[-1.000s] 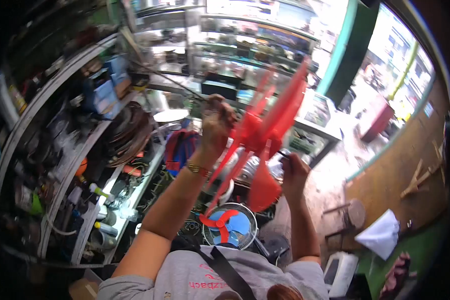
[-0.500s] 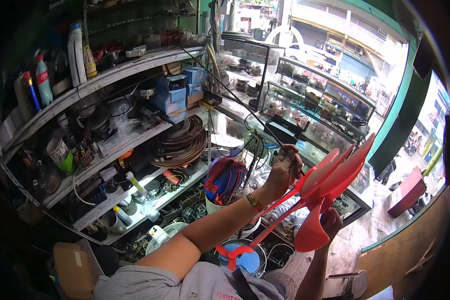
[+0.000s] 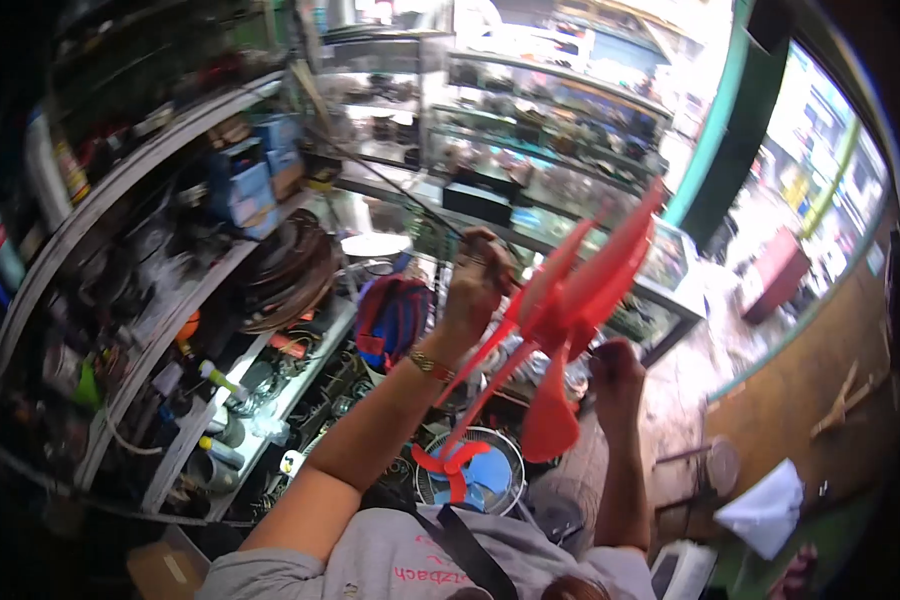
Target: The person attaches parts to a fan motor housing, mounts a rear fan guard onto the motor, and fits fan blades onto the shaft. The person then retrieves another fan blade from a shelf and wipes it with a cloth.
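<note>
Several red plastic fan blades hang in a cluster between my two hands. A dark cord slants down from the upper left to my left hand, whose closed fingers grip it beside the cluster's upper left side. My right hand is just right of the blades, its fingers curled and blurred; what they hold cannot be made out. Below hangs or lies a smaller red three-bladed fan piece, seen against a round fan cage with blue blades.
Crowded shelves line the left, with coils of brown tubing and blue boxes. A red and blue backpack is behind my left forearm. Glass display cases stand ahead. A stool is at right, near a red box.
The view has swung to the right, so shelves, hands and blades appear further left. My right hand shows more clearly beside the blades. My left hand still grips the cord.
</note>
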The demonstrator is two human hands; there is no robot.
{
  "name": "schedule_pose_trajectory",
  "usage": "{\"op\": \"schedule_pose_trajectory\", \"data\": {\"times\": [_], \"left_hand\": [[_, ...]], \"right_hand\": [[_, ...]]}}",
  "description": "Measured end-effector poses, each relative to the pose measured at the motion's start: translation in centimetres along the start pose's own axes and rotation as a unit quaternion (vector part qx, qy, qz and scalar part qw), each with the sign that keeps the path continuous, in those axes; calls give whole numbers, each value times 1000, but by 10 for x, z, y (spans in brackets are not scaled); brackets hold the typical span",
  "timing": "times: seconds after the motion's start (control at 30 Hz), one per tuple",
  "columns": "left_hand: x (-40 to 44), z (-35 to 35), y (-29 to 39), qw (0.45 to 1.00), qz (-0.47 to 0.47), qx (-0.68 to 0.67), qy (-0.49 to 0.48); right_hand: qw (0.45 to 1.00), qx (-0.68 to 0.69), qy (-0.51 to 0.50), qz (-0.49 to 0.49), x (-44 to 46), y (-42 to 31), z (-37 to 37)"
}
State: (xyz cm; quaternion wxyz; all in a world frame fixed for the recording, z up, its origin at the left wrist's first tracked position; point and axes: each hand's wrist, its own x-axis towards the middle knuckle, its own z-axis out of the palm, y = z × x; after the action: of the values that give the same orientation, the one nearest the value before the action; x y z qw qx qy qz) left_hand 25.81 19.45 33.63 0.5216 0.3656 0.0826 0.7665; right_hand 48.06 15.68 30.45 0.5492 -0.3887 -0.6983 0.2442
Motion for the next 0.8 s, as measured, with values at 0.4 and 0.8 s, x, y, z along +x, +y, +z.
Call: {"op": "schedule_pose_trajectory", "data": {"times": [0.4, 0.8], "left_hand": [[-2, -4, 7, 996, -23, 77, 33], [-4, -9, 8, 991, -32, 130, 21]], "right_hand": [[987, -119, -91, -59, -12, -9, -9], [962, -206, -71, -162, -9, 5, -13]]}}
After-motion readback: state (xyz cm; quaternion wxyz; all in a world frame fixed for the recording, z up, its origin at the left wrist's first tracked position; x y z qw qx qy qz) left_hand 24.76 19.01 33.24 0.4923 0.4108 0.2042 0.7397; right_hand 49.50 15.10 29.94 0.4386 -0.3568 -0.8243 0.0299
